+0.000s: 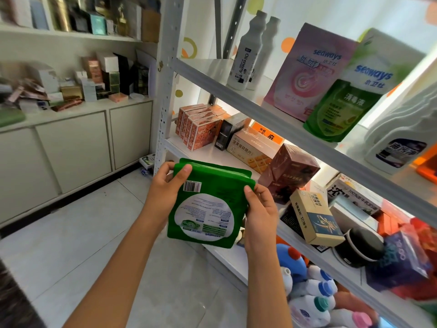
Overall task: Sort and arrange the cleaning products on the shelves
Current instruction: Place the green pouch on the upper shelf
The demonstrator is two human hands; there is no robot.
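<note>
Both hands are up in front of the white metal shelving unit [165,91], and between them sits a green refill pouch [208,207], held upside down with its back label and barcode facing the camera. The left hand [165,185] clamps the pouch's upper left corner, thumb pressed flat across the front near the barcode, fingers curled behind. The right hand [260,209] grips the right edge, thumb on the front, fingers wrapped round the back. The pouch hangs in the air just in front of the middle shelf, not resting on anything.

Up on the top shelf [272,114] stand two white bottles [248,53], one behind the other, then a pink seaways pouch [305,72], a green-and-white seaways pouch [347,95] leaning against it, and a large white jug [402,143] at the right. The middle shelf carries orange cartons [198,129] and assorted boxes. Low down, white bottles with coloured caps [314,294] lie in a heap.
</note>
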